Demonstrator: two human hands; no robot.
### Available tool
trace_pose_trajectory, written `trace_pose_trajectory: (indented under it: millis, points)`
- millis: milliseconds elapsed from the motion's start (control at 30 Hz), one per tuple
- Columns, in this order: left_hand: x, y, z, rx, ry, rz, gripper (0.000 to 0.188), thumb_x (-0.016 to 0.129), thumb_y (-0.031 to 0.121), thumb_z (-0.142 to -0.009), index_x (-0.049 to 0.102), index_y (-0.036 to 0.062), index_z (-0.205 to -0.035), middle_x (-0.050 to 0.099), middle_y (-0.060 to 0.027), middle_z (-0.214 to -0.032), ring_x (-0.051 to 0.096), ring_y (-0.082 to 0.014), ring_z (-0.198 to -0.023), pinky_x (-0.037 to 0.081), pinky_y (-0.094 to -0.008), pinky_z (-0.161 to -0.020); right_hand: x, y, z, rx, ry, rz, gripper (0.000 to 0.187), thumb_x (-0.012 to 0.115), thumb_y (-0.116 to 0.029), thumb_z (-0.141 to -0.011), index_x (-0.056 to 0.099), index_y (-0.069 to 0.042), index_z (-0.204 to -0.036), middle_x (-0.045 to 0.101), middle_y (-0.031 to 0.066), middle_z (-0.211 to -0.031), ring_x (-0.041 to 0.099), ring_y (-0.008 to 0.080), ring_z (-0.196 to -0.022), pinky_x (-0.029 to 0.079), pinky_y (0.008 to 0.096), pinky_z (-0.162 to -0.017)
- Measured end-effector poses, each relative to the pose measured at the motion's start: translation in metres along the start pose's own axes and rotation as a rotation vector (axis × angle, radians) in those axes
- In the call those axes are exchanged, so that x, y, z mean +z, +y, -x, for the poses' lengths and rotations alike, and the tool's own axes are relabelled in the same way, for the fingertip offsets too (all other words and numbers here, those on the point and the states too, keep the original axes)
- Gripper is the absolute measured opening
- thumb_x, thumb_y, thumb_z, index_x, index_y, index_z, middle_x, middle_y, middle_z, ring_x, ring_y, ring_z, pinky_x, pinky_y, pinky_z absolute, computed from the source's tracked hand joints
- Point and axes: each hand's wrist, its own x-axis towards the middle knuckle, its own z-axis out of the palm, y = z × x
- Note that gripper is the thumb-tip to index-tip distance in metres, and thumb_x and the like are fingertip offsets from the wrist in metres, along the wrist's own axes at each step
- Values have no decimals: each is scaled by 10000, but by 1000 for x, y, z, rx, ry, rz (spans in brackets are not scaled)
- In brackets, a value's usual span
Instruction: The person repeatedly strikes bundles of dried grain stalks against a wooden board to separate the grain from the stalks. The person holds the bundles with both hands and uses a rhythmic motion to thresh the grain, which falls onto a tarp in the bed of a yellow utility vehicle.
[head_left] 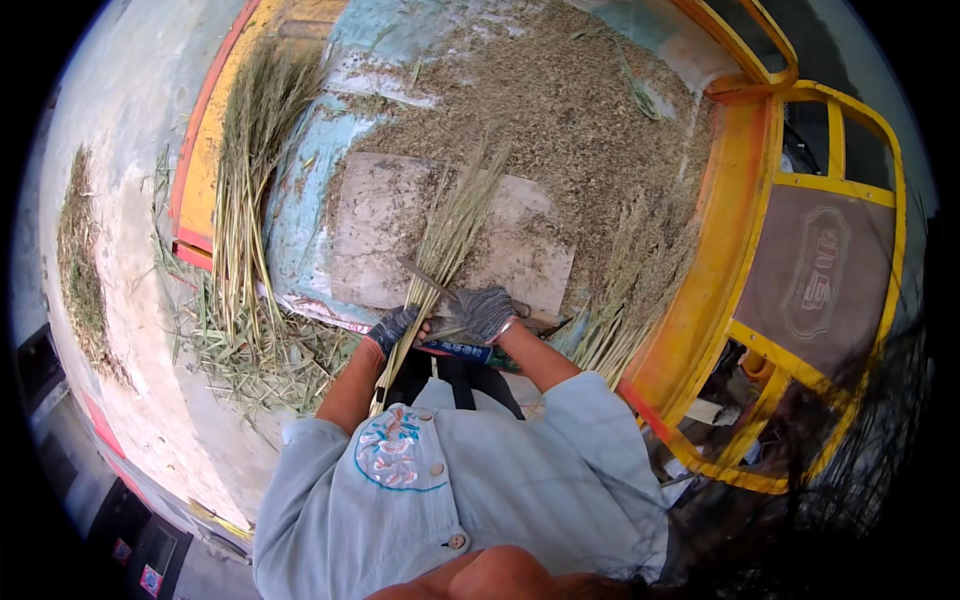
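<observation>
My left hand (393,328), in a dark grey knit glove, is closed around the lower stems of a bundle of seed-headed stalks (455,222). The bundle slants up and away over a pale flat board (375,200), its heads toward the far side. In my right hand (484,312), gloved alike, is a knife with a narrow metal blade (424,277). That blade lies across the stalks just beyond my left hand. Its handle is mostly hidden under my right fingers. Loose seed and chaff are scattered over the board.
Threshed seed and chaff (585,110) cover the sheet beyond the board. A tall sheaf (240,200) leans at the left, above stripped leaves (265,365). More stalks (625,290) lie at the right, beside a yellow metal cart side (712,285). Dried stems (82,260) lie far left.
</observation>
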Motion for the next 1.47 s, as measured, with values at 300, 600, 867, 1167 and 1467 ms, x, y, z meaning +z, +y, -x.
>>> trace_pose_trajectory:
  millis: [300, 600, 867, 1167, 1467]
  points:
    - [21, 14, 6, 58, 345, -341, 430, 547, 456, -864, 542, 52, -718, 463, -20, -484, 401, -121, -386, 317, -277, -380, -10, 85, -32, 326, 57, 53, 408, 433, -408, -881, 600, -37, -881, 629, 187, -709, 623, 332, -668, 473, 454, -632]
    - [19, 24, 6, -68, 292, -365, 525, 513, 579, -827, 525, 80, -664, 427, -22, -471, 374, -143, -369, 306, -302, -374, -1, 26, -6, -163, -53, 125, 388, 453, -435, -860, 607, -81, -896, 638, 177, -778, 628, 340, -743, 468, 467, -690]
    - [17, 19, 18, 360, 562, -1088, 523, 486, 536, -841, 634, 40, -913, 618, -204, -759, 604, -353, -753, 456, -441, -716, -93, 104, -42, 731, 258, -91, 454, 428, -419, -879, 580, -41, -1080, 632, 221, -892, 607, 382, -833, 473, 463, -719]
    - [52, 38, 43, 334, 624, -1393, 459, 494, 509, -833, 588, 90, -997, 626, -189, -924, 602, -354, -880, 459, -458, -774, -21, 50, 88, 786, 798, -312, 436, 420, -375, -900, 591, -12, -1070, 616, 232, -978, 572, 397, -908, 443, 431, -752]
    - [32, 113, 119, 619, 961, -1241, 508, 557, 545, -782, 589, 85, -993, 618, -213, -870, 600, -357, -835, 454, -472, -733, 17, -18, 113, 763, -57, -2, 502, 551, -338, -822, 453, -128, -1267, 513, 231, -1190, 549, 334, -1034, 448, 424, -863]
